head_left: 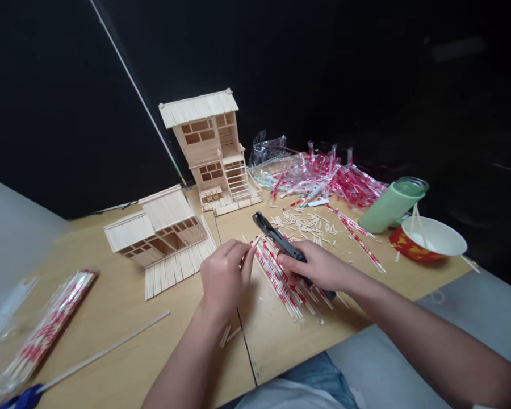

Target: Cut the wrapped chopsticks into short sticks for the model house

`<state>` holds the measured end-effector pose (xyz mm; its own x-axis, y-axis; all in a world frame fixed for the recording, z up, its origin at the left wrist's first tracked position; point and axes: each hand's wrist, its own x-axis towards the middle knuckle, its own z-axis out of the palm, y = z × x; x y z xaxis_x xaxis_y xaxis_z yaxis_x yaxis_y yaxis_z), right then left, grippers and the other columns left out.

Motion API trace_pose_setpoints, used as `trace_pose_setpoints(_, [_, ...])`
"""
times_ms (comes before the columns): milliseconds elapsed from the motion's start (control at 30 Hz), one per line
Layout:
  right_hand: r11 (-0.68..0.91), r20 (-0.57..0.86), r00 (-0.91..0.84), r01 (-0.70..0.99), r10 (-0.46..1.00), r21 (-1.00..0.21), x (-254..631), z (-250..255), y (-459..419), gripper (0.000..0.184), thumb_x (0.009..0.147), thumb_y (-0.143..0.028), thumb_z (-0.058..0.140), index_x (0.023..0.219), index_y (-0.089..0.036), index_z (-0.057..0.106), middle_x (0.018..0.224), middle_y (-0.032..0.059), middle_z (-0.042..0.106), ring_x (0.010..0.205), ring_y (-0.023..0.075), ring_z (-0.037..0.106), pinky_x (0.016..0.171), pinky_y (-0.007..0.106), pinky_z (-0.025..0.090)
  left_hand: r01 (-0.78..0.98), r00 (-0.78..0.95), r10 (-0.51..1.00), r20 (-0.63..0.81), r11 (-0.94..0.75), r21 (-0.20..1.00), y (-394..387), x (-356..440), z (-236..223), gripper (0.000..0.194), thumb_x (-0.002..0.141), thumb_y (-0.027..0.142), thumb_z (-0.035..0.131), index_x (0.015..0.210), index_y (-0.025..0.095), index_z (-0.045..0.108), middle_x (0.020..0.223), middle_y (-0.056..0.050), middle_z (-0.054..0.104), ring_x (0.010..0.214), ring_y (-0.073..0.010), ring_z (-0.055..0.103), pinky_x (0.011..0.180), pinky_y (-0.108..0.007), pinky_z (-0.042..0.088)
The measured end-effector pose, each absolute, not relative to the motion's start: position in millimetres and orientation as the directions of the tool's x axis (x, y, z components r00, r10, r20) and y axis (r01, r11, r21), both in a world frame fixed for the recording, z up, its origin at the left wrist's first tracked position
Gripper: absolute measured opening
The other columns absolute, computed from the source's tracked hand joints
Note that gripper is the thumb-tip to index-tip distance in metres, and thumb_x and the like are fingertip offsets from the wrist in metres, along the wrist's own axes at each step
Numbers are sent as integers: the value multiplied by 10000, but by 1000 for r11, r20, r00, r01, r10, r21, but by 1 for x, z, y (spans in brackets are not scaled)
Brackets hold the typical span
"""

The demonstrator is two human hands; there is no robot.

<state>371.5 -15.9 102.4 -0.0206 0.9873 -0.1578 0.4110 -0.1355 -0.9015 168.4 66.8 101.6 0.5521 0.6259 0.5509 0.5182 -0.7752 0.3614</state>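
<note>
At the near edge of the table, blue cloth showed below the wood. Toward the left corner lay a long rod with a blue end, and a wide patch of table top showed between it and the left arm. On the left side, a shiny pack lay tilted.

Farther in, the left hand pinched a small stick in its fingertips. The right hand was wrapped tight around a black tool, just beside the left fingers. It was hard to tell if the tool touched the small stick. Under the tool lay a pile of red and white sticks, with a strip of wood between their ends and the near edge.

Past the left hand stood a low house. A red bowl sat close to the right edge, with a green jar just behind it. Little bits lay past the tool. At the back stood a tall house, next to heaped wrappers, before a black wall.
</note>
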Motion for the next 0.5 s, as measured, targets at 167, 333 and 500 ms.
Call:
trace_pose_setpoints(167, [-169, -191, 2, 478, 982, -862, 386, 107, -23, 493, 903, -639, 540, 686, -197, 563, 588, 22, 658, 532, 170, 609, 550, 271, 436, 560, 656, 521, 546, -821, 111, 75, 187, 106, 281, 987, 305, 528, 807, 179, 704, 754, -27, 709, 673, -130, 614, 565, -253, 329])
trace_pose_setpoints(333, [-167, -178, 30, 528, 984, -833, 398, 112, -23, 482, 912, -634, 531, 708, -200, 584, 620, 23, 677, 571, 179, 618, 566, 270, 420, 570, 690, 503, 520, -821, 37, 76, 201, 110, 309, 1008, 311, 487, 820, 190, 700, 777, -34, 706, 701, -137, 613, 574, -269, 311])
trace_pose_setpoints(500, [-123, -148, 2, 566, 989, -815, 404, 112, -23, 501, 916, -652, 504, 712, -201, 584, 637, 25, 669, 594, 178, 588, 573, 276, 395, 573, 731, 486, 480, -818, -45, 78, 212, 113, 350, 1019, 325, 458, 803, 193, 701, 759, -41, 692, 694, -144, 611, 563, -273, 296])
